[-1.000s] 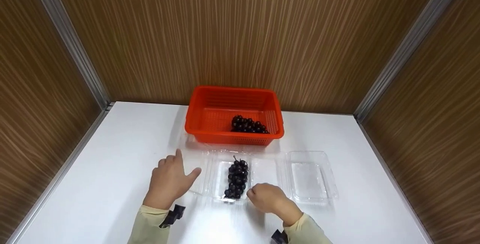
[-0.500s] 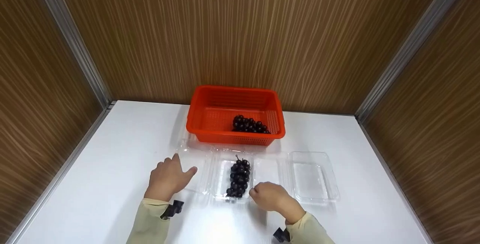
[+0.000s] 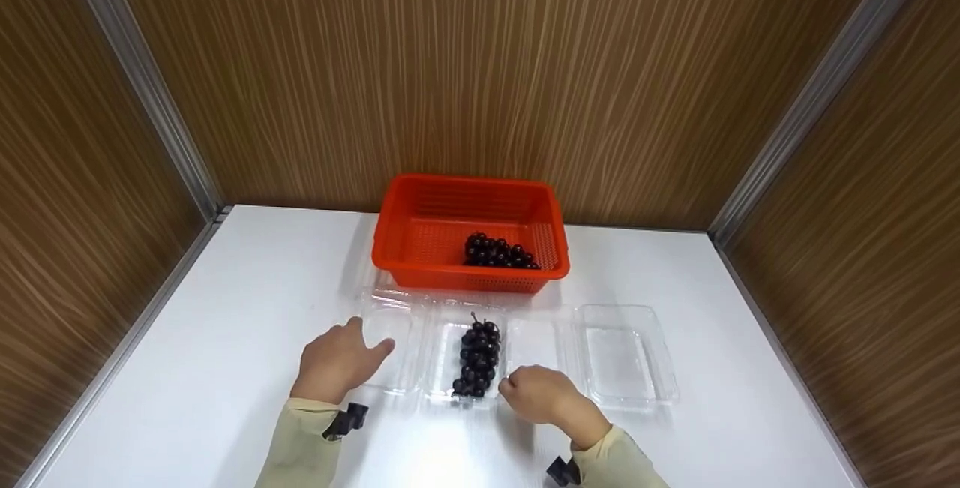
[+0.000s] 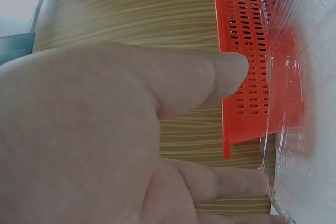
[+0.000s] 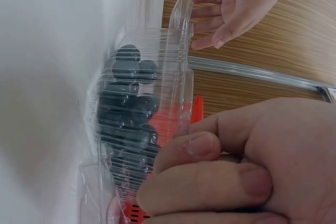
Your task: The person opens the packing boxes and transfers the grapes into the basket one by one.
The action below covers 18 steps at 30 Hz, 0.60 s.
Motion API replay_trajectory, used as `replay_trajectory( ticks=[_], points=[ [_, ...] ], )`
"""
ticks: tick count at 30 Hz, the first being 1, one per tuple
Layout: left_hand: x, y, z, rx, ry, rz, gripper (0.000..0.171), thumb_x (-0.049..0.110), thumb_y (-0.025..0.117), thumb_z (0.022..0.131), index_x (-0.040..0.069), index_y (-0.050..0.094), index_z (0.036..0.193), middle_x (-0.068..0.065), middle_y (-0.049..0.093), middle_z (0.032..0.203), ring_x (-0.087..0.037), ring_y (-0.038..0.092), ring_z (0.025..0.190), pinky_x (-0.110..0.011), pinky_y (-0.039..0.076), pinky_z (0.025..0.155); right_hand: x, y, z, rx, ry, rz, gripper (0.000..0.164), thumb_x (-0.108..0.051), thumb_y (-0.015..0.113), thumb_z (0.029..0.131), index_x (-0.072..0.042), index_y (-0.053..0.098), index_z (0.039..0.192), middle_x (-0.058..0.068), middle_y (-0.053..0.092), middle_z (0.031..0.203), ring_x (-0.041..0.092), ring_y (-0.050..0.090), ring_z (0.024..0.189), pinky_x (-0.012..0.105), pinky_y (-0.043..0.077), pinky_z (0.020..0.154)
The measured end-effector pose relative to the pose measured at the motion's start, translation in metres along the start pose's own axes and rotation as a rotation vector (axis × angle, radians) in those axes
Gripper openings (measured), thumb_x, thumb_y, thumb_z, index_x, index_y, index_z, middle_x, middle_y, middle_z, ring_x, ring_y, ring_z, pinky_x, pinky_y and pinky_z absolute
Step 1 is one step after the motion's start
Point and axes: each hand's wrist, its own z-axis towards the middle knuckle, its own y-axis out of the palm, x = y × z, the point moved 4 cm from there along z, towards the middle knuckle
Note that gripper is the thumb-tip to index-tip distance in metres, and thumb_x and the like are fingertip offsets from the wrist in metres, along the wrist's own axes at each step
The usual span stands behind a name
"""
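A bunch of dark grapes (image 3: 478,360) lies lengthwise in the base of a clear plastic clamshell container (image 3: 442,357). Its hinged lid (image 3: 390,342) stands partly raised on the left. My left hand (image 3: 339,359) is at the lid's outer side, thumb spread from the fingers; in the left wrist view straight fingers (image 4: 236,183) meet the lid's edge. My right hand (image 3: 536,392) has curled fingers at the base's right rim. The right wrist view shows the rim running in behind those fingers (image 5: 205,187), which pinch it; the grapes (image 5: 128,114) show through the ribbed wall.
A red perforated basket (image 3: 427,278) stands behind the clamshell with another bunch of dark grapes (image 3: 499,252) inside. To the right lies a second clear clamshell (image 3: 660,360), spread flat and beside my right hand. Wood-patterned panels (image 3: 480,61) enclose the white table (image 3: 225,308).
The lid has tilted up from lying flatter on the left, its outer edge rising. My left fingers have drawn slightly nearer and lower at it. The right hand has stayed at the rim.
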Motion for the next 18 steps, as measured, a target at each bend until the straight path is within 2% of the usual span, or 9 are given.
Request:
replay_trajectory(
  ticks=[7, 15, 18],
  points=[
    [-0.0002, 0.0016, 0.0004, -0.021, -0.003, 0.011, 0.079, 0.048, 0.061, 0.099, -0.013, 0.046, 0.146, -0.039, 0.053, 0.139, -0.055, 0.056, 0.124, -0.064, 0.048, 0.099, 0.0001, -0.0012, -0.0015, -0.007, 0.002, 0.034, 0.037, -0.024, 0.047, 0.103, -0.01, 0.059, 0.071, 0.011, 0.066, 0.078, 0.027, 0.063, 0.074, 0.055, 0.053, 0.072],
    [-0.0011, 0.0019, 0.0008, -0.007, -0.003, 0.009, 0.077, 0.05, 0.062, 0.098, -0.011, 0.05, 0.144, -0.038, 0.055, 0.133, -0.054, 0.061, 0.113, -0.064, 0.05, 0.093, 0.0004, -0.0009, -0.0008, 0.013, 0.001, 0.012, 0.036, -0.023, 0.049, 0.103, -0.006, 0.066, 0.078, 0.016, 0.071, 0.084, 0.037, 0.069, 0.083, 0.058, 0.054, 0.075],
    [-0.0017, 0.0025, 0.0018, -0.008, -0.003, 0.009, 0.077, 0.05, 0.062, 0.098, -0.01, 0.05, 0.144, -0.038, 0.055, 0.134, -0.055, 0.06, 0.116, -0.064, 0.05, 0.094, 0.0004, -0.001, -0.0007, 0.014, 0.002, 0.01, 0.036, -0.023, 0.048, 0.103, -0.006, 0.067, 0.078, 0.017, 0.071, 0.085, 0.038, 0.07, 0.084, 0.058, 0.054, 0.075]
  ],
)
